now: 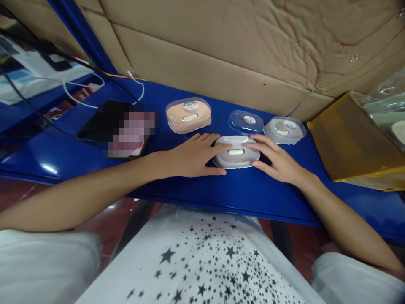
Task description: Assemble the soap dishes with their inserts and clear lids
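Well to the left of your hands, a black item, partly pixelated, lies on the blue desk. Beyond your left wrist sits a peach container under a clear cover. Your left hand grasps the left end of a pale grey oval container, thumb at the near edge, fingers over the top and far side. It sits between your hands, with a white tab in its middle. It looks light, smooth, perhaps slippery, with a thin shell that could flex; the two rounded ends seem the best hold. Your right hand lightly grasps the other end. Just beyond are a clear lid and, rightward, a covered whitish container; farther right, a cardboard box.
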Demonstrator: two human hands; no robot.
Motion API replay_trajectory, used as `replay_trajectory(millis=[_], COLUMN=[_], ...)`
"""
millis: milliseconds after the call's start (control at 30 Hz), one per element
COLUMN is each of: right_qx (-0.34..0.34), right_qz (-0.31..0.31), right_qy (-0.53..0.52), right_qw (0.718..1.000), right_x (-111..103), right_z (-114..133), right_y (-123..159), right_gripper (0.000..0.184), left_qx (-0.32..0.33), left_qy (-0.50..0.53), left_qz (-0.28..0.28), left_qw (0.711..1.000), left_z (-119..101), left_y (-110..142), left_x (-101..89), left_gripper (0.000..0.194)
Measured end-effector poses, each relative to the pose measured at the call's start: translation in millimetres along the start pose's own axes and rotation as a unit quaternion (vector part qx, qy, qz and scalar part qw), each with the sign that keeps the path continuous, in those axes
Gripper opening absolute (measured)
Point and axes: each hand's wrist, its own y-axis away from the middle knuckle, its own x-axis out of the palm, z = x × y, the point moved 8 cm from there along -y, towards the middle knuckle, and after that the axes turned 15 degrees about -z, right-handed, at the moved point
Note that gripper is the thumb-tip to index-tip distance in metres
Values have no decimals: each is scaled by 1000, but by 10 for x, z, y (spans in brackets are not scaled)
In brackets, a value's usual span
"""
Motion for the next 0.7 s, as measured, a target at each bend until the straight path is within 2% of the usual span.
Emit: replay_trajectory(millis=[133,233,433,500,633,700], right_qx=[37,65,103,101,92,83], right_qz=[-46,-65,-17,-14,-75,-82], right_qy=[29,60,80,93,133,140], right_qw=[998,994,991,990,984,983], right_x=[-70,-80,57,47,-125,-150], right_z=[-151,-295,-560,-588,-567,-552], right_y=[-12,-10,38,40,19,20], right_gripper=[48,53,62,61,53,56], left_qx=[5,8,4,5,-2,0], left_qy=[-15,-16,-10,-4,22,33], left_qz=[3,1,-7,-7,-6,-5], left_qw=[1000,1000,1000,1000,1000,999], left_z=[-33,-42,-38,-38,-13,-8], left_y=[12,13,8,6,4,4], left_x=[-5,-9,-29,-37,-49,-38], left_gripper=[76,75,69,69,68,69])
